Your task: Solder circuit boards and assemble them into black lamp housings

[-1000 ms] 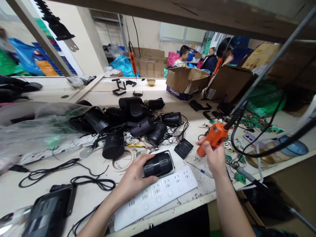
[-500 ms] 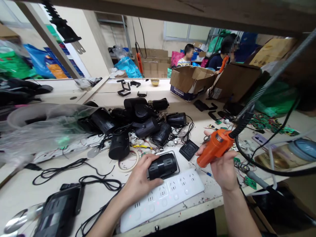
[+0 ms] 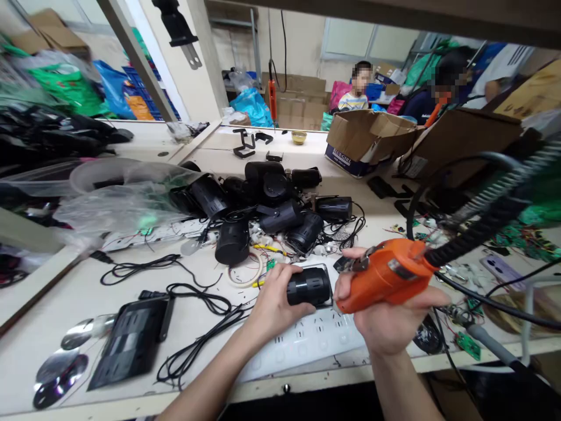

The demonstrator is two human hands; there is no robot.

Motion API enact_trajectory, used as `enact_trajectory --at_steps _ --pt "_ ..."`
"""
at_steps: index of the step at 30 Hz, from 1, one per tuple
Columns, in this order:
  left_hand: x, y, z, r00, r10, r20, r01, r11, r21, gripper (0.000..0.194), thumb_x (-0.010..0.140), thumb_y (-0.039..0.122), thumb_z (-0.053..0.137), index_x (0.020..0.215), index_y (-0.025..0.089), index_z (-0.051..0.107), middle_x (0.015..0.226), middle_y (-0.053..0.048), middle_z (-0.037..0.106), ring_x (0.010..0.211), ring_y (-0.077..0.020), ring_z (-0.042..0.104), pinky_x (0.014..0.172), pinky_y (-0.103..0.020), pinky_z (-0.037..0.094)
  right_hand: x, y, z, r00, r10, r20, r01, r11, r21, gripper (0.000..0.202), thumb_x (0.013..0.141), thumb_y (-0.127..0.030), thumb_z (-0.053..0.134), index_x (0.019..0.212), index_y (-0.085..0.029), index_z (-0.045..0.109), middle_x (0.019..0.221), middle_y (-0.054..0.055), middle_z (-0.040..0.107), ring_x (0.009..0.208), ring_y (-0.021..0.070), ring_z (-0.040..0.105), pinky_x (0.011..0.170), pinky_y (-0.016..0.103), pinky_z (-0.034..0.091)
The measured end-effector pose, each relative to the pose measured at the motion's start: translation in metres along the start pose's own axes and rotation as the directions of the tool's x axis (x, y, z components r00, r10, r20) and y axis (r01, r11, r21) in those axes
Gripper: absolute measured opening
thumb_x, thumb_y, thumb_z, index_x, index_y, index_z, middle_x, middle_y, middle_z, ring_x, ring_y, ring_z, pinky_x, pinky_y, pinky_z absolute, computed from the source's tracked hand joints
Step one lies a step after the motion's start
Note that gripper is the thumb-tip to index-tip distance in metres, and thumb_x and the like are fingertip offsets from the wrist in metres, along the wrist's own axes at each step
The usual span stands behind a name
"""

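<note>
My left hand (image 3: 274, 304) is wrapped round a black cylindrical housing (image 3: 309, 286) with slots in its side, lying on its side behind the white power strip (image 3: 298, 342). My right hand (image 3: 385, 330) grips an orange electric screwdriver (image 3: 388, 275) from below, with its nose pointing left at the housing's right end. The screwdriver's tip is hidden, so I cannot tell whether it touches. A metal frame shows at the housing's far edge. Behind my left hand lies a roll of cream tape (image 3: 236, 279). A black square part peeks out beyond my right fingers.
Several black housings (image 3: 232, 242) are heaped mid-bench. Another housing (image 3: 129, 339) and shiny reflectors (image 3: 63, 371) lie at left, beside coiled black cables (image 3: 140, 269). A thick cord (image 3: 477, 234) runs from the screwdriver. Cardboard boxes (image 3: 368, 137) and two people are beyond.
My right hand has brought the screwdriver left and closer, up to the housing's right end. My left hand keeps its hold. The whole view has shifted as my head turned left.
</note>
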State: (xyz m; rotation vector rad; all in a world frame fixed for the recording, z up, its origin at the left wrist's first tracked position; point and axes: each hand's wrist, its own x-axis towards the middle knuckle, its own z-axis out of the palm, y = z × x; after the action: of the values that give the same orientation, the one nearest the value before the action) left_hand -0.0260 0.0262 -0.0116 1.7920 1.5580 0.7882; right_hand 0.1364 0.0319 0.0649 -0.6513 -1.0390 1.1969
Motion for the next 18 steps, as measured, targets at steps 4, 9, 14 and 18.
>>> enact_trajectory --at_steps 4,9,14,18 --pt "0.000 -0.005 0.001 0.999 0.038 -0.016 -0.039 0.998 -0.050 0.060 0.064 0.028 0.084 0.115 0.023 0.055 0.111 -0.006 0.055 0.106 -0.0267 0.053 0.093 -0.042 0.044 0.000 0.002 0.005 1.000 0.008 0.023 -0.009 1.000 0.026 0.084 0.067 -0.093 0.042 0.091 -0.019 0.075 0.057 0.003 0.061 0.041 0.0187 0.058 0.041 0.032 0.044" --pt "-0.001 -0.006 0.001 0.998 0.046 -0.030 -0.049 0.996 -0.073 0.058 0.064 0.029 0.084 0.114 0.023 0.056 0.109 -0.006 0.056 0.106 -0.0264 0.054 0.092 -0.040 0.045 -0.009 0.013 0.001 1.000 -0.004 0.006 0.003 0.994 0.109 0.087 0.067 -0.093 0.042 0.096 -0.017 0.075 0.060 0.005 0.065 0.048 0.0196 0.059 0.048 0.034 0.049" --pt "0.001 -0.006 0.001 0.999 0.031 -0.031 -0.032 0.998 -0.058 0.053 0.065 0.029 0.080 0.112 0.024 0.055 0.109 -0.004 0.056 0.103 -0.0249 0.055 0.088 -0.038 0.046 -0.015 0.020 0.000 1.000 0.009 0.001 -0.009 0.996 0.088 0.092 0.056 -0.095 0.049 0.098 -0.018 0.076 0.062 0.006 0.066 0.052 0.0215 0.059 0.051 0.034 0.047" --pt "0.004 -0.011 0.002 0.998 0.053 -0.023 -0.053 0.998 -0.030 0.057 0.062 0.030 0.080 0.112 0.023 0.053 0.107 -0.005 0.056 0.102 -0.0246 0.055 0.088 -0.037 0.046 -0.013 0.020 0.004 0.999 0.019 0.035 -0.019 1.000 0.007 0.089 0.055 -0.098 0.046 0.089 -0.022 0.077 0.060 0.005 0.063 0.050 0.0200 0.056 0.049 0.033 0.044"
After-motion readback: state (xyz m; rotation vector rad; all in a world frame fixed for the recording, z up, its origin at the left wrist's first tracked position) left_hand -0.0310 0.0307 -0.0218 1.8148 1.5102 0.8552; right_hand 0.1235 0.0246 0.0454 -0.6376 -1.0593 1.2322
